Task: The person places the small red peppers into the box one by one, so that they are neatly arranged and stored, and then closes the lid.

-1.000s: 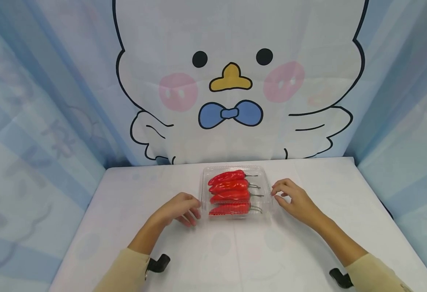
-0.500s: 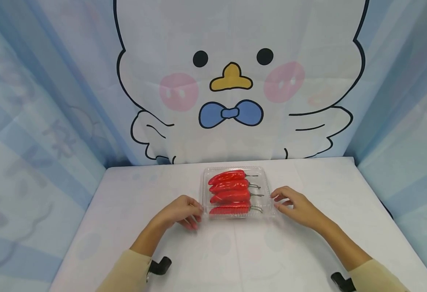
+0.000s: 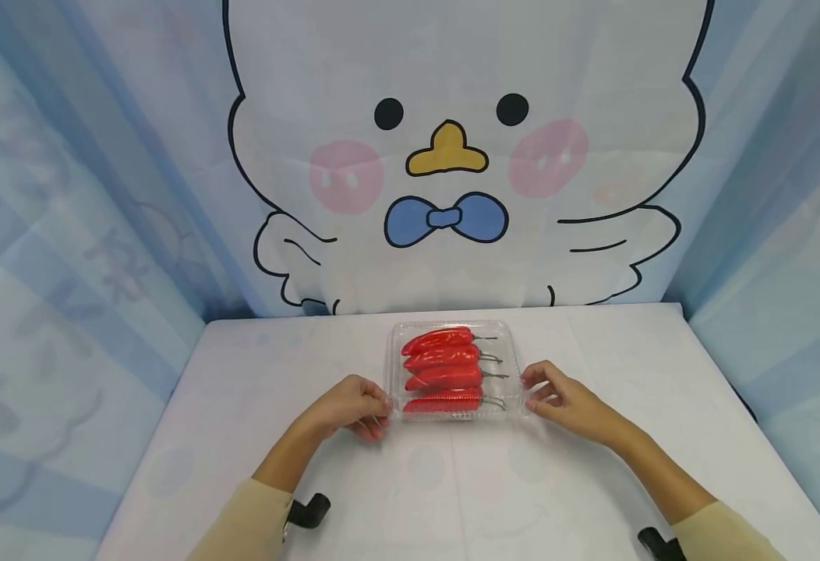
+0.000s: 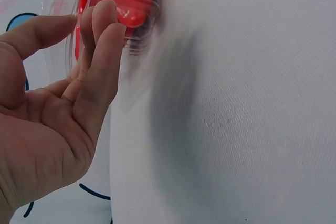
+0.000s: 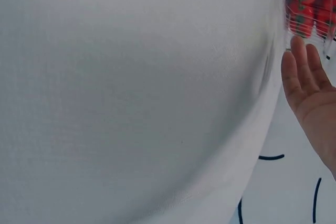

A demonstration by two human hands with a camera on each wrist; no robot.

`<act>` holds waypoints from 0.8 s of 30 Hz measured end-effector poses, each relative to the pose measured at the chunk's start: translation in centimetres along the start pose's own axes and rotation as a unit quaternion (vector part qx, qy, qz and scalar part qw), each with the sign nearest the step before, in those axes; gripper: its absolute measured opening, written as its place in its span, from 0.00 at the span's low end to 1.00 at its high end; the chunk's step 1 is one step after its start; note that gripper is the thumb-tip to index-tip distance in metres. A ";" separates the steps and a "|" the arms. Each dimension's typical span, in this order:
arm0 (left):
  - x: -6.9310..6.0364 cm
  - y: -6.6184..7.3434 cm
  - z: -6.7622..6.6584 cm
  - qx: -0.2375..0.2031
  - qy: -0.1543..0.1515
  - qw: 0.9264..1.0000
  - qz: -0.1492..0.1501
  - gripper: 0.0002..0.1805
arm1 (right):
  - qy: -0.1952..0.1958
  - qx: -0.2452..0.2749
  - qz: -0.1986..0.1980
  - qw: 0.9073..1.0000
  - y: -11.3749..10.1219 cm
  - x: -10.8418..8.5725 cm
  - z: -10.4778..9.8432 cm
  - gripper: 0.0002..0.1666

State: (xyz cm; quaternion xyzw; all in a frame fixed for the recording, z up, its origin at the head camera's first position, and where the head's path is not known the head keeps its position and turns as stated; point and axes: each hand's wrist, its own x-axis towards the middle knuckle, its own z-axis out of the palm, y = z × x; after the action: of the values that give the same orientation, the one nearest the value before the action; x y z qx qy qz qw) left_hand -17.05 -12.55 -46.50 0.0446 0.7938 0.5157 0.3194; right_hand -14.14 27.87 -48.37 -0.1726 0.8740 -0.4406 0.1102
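Note:
A clear plastic box [image 3: 399,331] lies on the white table with several red chili peppers [image 3: 445,379] in it, their stems to the right. My left hand [image 3: 348,407] is at the box's front left corner. In the left wrist view its thumb and forefinger [image 4: 102,17] pinch the box's thin rim, the other fingers loosely bent. At the front right edge is my right hand [image 3: 573,399], a gap showing between its thumb and forefinger as they meet the rim. Its other fingers [image 5: 303,69] look fairly straight in the right wrist view, where the thumb is out of sight.
A white cloth covers the table [image 3: 466,499]. Behind it hangs a curtain [image 3: 445,273] printed with a cartoon bird, and blue curtains [image 3: 66,234] close in both sides. A black piece [image 3: 309,510] sticks out by each sleeve.
The right hand has shifted toward me along the box's right side, to its front corner. The left hand has edged slightly right onto the rim. The peppers stay in place.

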 end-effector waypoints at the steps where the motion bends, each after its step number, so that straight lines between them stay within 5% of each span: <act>1: 0.0 0.0 0.0 -0.001 -0.001 1.000 0.000 0.11 | -0.001 0.000 0.007 1.000 0.1 0.0 0.1 0.26; 9: -0.1 0.1 -0.1 -0.015 -0.020 1.000 0.003 0.11 | -0.042 -0.002 0.051 0.998 0.3 -0.1 0.1 0.18; 24: 0.0 -0.1 0.2 -0.024 -0.014 1.000 0.005 0.09 | -0.086 0.004 0.028 0.996 0.2 0.5 -0.1 0.12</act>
State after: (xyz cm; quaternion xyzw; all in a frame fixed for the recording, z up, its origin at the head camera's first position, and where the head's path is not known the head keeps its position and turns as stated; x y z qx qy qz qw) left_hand -16.97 -12.42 -46.61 0.0478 0.7763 0.5358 0.3286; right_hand -14.65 27.86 -48.56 -0.1847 0.8639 -0.4245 0.1983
